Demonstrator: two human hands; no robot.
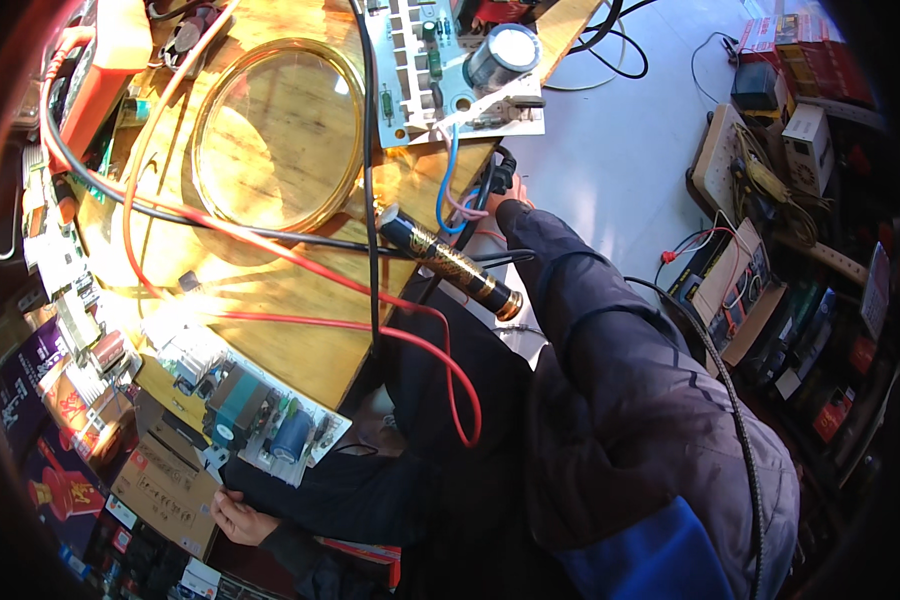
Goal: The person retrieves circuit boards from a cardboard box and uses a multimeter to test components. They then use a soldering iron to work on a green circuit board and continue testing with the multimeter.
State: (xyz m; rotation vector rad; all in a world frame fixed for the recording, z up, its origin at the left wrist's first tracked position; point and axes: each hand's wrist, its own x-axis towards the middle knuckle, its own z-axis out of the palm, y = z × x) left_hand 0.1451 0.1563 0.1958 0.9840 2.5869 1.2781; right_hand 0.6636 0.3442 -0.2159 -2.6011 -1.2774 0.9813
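Note:
My right arm in a dark sleeve reaches across to the table edge. There my right hand (511, 192), mostly hidden by the cuff, closes round a black cable end (500, 170). Blue and pink wires (448, 190) run from beside it up to a circuit board (440, 75) with a large capacitor. Just left of the forearm, a black tube with gold patterns (455, 265) lies slanted over the table's edge. My left hand (240, 519) is low at the left, beside my dark trouser leg, its fingers curled; what they hold, if anything, cannot be made out.
Red leads (320, 270) and black cables (372, 200) cross the wooden table (300, 360). On it lie a round amber see-through dish (278, 135) and an orange-red meter-like case (110, 75). Another circuit board (270, 420) overhangs the near corner. Cardboard boxes (165, 485) stand left; cluttered boxes (745, 290) line the right.

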